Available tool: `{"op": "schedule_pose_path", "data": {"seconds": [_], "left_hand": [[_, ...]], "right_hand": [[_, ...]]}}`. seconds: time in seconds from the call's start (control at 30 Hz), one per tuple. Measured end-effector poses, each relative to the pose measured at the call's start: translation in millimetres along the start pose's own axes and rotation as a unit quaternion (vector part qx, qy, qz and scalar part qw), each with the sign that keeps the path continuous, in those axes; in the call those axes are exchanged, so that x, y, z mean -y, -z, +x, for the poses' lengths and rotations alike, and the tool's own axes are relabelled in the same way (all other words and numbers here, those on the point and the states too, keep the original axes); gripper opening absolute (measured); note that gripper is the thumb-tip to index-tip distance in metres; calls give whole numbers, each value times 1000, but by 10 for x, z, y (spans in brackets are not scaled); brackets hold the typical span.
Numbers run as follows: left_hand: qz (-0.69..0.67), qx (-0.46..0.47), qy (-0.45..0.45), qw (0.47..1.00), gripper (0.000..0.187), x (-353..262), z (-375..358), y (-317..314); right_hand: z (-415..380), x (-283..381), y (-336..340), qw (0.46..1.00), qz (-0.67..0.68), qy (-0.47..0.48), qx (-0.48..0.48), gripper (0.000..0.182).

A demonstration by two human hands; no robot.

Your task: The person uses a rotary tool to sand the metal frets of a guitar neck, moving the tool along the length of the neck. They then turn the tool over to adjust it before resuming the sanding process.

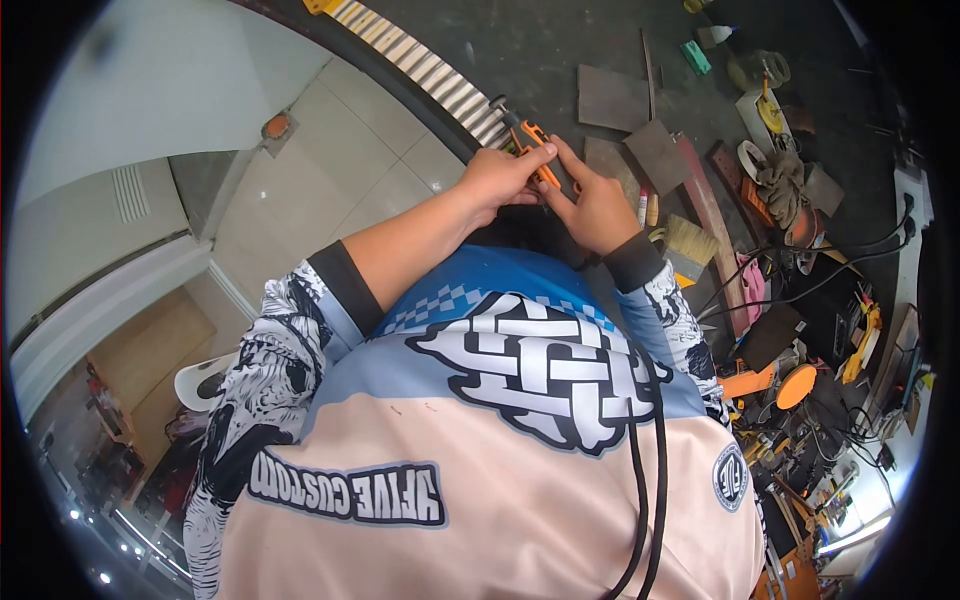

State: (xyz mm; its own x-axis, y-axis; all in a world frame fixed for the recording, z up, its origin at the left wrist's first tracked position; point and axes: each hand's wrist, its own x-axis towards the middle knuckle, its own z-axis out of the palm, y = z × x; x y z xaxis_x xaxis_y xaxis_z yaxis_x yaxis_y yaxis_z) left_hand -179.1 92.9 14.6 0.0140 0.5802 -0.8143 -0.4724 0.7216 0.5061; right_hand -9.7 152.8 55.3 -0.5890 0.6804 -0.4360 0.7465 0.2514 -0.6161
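My left hand is closed around a slim orange-and-black hand tool with a dark, rounded end pointing away from me. From the other side, my right hand has its thumb and forefinger against the tool's lower part. Both hands meet just in front of my chest at the edge of the dark workbench. Close to the tool's tip lies a long ribbed metallic strip, yellowish toward its far end. The tool's lower end is partly hidden by my fingers.
Dark flat plates, a wide brush and a long reddish bar lie to the right. Farther right are a crumpled grey glove, black cables and many tools. Tiled floor shows at left.
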Motion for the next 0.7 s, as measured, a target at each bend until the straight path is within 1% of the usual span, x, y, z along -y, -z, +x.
{"op": "schedule_pose_path", "data": {"seconds": [0.07,0.17,0.2,0.23,0.27,0.37,0.43,0.47,0.53,0.6,0.63,0.7], "left_hand": [[14,7,-3,1000,57,-4,-81,-1],[4,33,-68,997,58,77,-245,1],[28,54,-76,995,56,40,-333,5],[20,72,-83,994,55,-8,-442,-10],[12,90,-91,992,54,-47,-550,-25],[-75,145,-112,980,52,39,-638,-93],[-69,152,-118,979,52,146,-622,-85],[-64,152,-123,979,52,184,-608,-64],[-71,151,-89,982,53,277,-592,16],[-61,143,-62,986,55,354,-521,97],[-50,134,-49,989,56,387,-488,144],[-28,123,-31,991,58,437,-382,228]], "right_hand": [[-96,79,51,1000,-3,7,-9,72],[-323,225,70,999,-14,13,-49,75],[-414,317,101,997,-17,13,-70,76],[-507,464,190,998,-17,-18,-57,79],[-591,521,223,998,6,-12,-54,80],[-781,393,395,998,54,25,-28,81],[-904,303,383,995,91,-37,14,80],[-924,252,326,995,90,-32,17,77],[-968,156,218,996,88,-22,22,72],[-956,109,65,997,68,19,-10,68],[-956,176,-3,997,69,5,-24,63],[-875,171,-106,997,79,-9,-24,63]]}}
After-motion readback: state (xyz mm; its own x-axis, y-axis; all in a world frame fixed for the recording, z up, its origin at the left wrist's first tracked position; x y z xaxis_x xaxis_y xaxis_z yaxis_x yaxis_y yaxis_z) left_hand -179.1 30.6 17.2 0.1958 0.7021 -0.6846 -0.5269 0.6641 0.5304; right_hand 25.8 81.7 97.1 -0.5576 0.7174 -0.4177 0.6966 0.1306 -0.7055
